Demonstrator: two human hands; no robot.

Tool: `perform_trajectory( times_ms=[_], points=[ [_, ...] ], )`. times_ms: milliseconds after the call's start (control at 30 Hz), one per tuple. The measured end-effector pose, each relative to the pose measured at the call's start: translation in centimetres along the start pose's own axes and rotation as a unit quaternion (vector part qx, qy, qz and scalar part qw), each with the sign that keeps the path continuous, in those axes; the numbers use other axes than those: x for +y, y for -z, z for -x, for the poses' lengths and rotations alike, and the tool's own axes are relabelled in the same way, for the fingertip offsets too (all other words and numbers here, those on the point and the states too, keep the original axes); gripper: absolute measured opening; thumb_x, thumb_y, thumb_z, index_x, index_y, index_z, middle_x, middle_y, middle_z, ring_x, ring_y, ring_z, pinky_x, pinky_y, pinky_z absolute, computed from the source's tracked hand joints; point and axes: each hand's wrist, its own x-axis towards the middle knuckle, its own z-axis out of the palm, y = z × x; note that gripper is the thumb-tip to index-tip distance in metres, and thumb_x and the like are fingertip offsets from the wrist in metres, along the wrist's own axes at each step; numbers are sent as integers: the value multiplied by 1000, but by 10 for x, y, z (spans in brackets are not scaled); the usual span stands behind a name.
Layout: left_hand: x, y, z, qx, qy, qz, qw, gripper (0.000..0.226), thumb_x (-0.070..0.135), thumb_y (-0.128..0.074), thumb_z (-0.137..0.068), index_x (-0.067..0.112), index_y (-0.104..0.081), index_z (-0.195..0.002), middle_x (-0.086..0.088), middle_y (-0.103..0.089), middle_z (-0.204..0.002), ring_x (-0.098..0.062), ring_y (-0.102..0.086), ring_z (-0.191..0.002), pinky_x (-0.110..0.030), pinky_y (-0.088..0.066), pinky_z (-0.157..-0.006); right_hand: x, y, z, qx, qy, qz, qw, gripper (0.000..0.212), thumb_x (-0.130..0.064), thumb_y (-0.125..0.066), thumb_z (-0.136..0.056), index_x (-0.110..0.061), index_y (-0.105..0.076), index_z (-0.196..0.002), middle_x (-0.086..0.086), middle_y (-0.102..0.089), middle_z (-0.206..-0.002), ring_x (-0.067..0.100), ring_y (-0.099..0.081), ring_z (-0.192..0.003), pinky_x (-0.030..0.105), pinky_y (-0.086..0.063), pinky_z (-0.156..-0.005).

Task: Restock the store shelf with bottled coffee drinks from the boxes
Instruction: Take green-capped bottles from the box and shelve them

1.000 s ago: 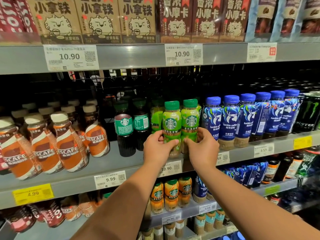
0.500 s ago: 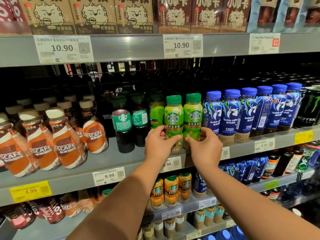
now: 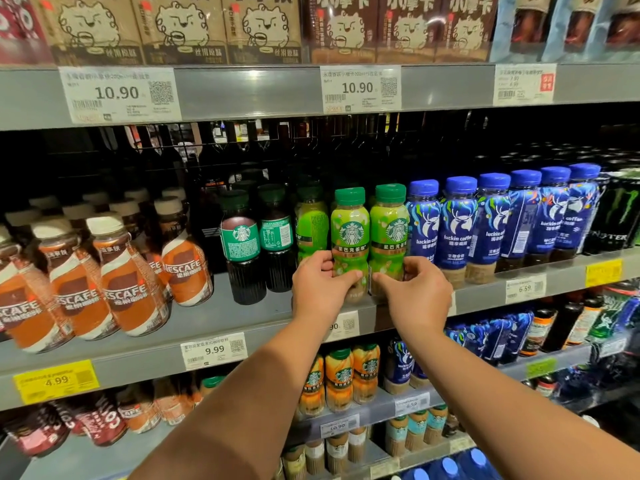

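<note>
Two green-labelled Starbucks bottles stand upright side by side at the front edge of the middle shelf. My left hand grips the lower part of the left green bottle, thumb across its front. My right hand grips the lower part of the right green bottle the same way. A third green bottle stands just behind and to the left of them. No box is in view.
Dark Starbucks bottles and orange Nescafe bottles stand to the left. A row of blue luckin coffee bottles and a Monster can stand to the right. Cartons fill the shelf above; more bottles fill lower shelves.
Both hands stay on the two green bottles; the view has tilted slightly, so the shelf sits a little higher in frame. The bottles have barely shifted.
</note>
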Motion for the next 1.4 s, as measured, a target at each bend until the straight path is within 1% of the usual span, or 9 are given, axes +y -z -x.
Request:
perform_trajectory(
  times_ms=[167,333,433,500,600,733,933,1267,1400],
  points=[
    [-2,2,-2,-8,2,1,1000,48,17,-83,-69,10,-62,-112,-1,-62,-99,-5,-59,-77,-9,-43,-63,-3,-3,2,8,-7,4,1000,41,-28,-81,-70,-10,-66,-104,7,-66,-102,24,-59,-95,32,-46,-80],
    [1,5,3,-36,-1,-39,999,60,22,-81,-72,10,-56,-126,-6,-55,-122,-19,-60,-104,-32,-50,-91,-6,2,3,-13,13,8,1000,42,-27,-82,-70,-9,-61,-102,4,-59,-101,22,-54,-96,31,-43,-79],
    [9,21,11,-28,-30,-172,984,57,34,-73,-79,16,-52,-129,-3,-52,-122,-21,-55,-110,-37,-47,-94,-15,11,6,-44,33,64,996,37,-26,-74,-76,-8,-57,-103,7,-55,-103,26,-52,-100,35,-43,-81],
    [19,41,18,-38,-97,-319,942,47,41,-62,-85,20,-54,-126,-1,-53,-118,-23,-54,-108,-36,-46,-88,-26,21,10,-93,63,168,979,32,-29,-65,-81,-8,-57,-103,10,-55,-105,31,-52,-102,37,-43,-80],
    [37,72,31,-67,-183,-486,852,33,39,-52,-89,19,-58,-115,-4,-56,-111,-28,-54,-107,-38,-41,-82,-47,39,23,-172,129,350,912,34,-35,-56,-84,-11,-57,-108,10,-59,-111,33,-55,-106,37,-44,-80],
    [54,103,55,-136,-165,-580,786,34,38,-50,-89,18,-58,-115,-7,-55,-117,-30,-52,-111,-41,-42,-85,-73,62,48,-244,149,454,844,31,-34,-56,-84,-15,-58,-108,6,-63,-109,28,-59,-101,32,-39,-72],
    [58,148,101,-138,-147,-593,779,35,38,-50,-88,18,-59,-116,-6,-59,-119,-28,-55,-110,-37,-45,-80,-99,81,94,-287,168,458,825,19,-27,-56,-81,-14,-56,-96,7,-63,-104,28,-56,-86,32,-43,-70],
    [54,234,232,-58,-24,-613,788,31,41,-52,-89,16,-61,-106,-7,-63,-108,-29,-59,-99,-35,-46,-72,-117,112,199,-378,269,392,794,20,-32,-53,-87,-15,-55,-95,4,-55,-91,29,-56,-85,32,-44,-67],
    [31,243,297,-54,14,-607,793,28,38,-50,-90,17,-59,-105,-7,-62,-108,-29,-59,-101,-40,-48,-81,-100,125,250,-391,304,389,777,14,-28,-53,-83,-14,-50,-83,5,-58,-93,29,-58,-84,31,-40,-64]
  ],
)
